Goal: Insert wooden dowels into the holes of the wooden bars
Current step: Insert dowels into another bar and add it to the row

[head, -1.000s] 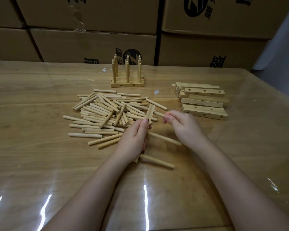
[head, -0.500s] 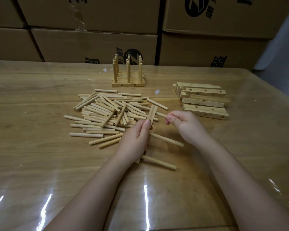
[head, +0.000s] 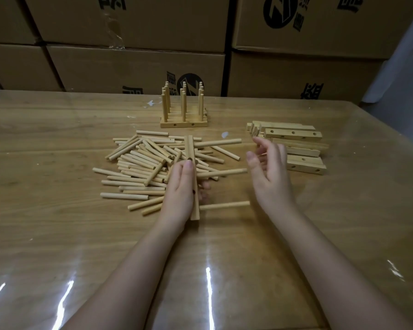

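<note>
Pale wooden bar (head: pixel 190 148), drilled with holes, is clamped in the grip of the left hand (head: pixel 180 190) over the glossy tabletop (head: pixel 57 234). Three round wooden dowels (head: pixel 222 173) are seen projecting from it toward the right hand (head: pixel 270 179), whose grip is spread apart and empty. Filling of this bar is judged done. Next, a fresh bar must be fetched from the stack of bare wooden bars (head: pixel 293 134) just beyond the right grip.

Blur over the right hand (head: pixel 271 179).
</note>
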### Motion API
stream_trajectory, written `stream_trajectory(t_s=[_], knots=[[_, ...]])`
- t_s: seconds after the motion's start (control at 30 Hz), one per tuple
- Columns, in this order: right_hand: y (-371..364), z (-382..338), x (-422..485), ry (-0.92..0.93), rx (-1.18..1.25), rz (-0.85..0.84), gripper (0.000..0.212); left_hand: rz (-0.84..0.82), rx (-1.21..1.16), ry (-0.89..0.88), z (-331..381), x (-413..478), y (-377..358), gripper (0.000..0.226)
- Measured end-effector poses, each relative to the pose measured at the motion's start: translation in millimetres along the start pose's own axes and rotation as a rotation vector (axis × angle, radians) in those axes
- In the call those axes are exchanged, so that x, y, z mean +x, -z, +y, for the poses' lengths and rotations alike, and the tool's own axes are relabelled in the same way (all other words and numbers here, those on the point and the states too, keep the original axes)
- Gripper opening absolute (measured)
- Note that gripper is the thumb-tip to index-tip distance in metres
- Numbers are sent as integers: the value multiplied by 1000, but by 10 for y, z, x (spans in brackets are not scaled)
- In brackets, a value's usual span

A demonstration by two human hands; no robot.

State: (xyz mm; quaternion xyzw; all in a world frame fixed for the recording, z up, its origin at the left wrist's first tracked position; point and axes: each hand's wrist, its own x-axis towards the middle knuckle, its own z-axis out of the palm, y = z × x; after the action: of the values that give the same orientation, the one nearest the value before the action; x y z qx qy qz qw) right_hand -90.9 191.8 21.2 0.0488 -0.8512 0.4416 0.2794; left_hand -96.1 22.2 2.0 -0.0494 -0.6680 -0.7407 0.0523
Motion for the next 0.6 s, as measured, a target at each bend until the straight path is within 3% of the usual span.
stream_trajectory(t_s=[0.23,0.47,0.6], knots=[[-174,11,-96,-121,102,-156,63,28,-247,61,-15,75,47,27],[-209,-59,-124,-285,371,-291,65,140,-685,217,5,167,83,30],[-252,-83,-168,-369,369,-423,50,139,-795,293,-6,188,130,42]])
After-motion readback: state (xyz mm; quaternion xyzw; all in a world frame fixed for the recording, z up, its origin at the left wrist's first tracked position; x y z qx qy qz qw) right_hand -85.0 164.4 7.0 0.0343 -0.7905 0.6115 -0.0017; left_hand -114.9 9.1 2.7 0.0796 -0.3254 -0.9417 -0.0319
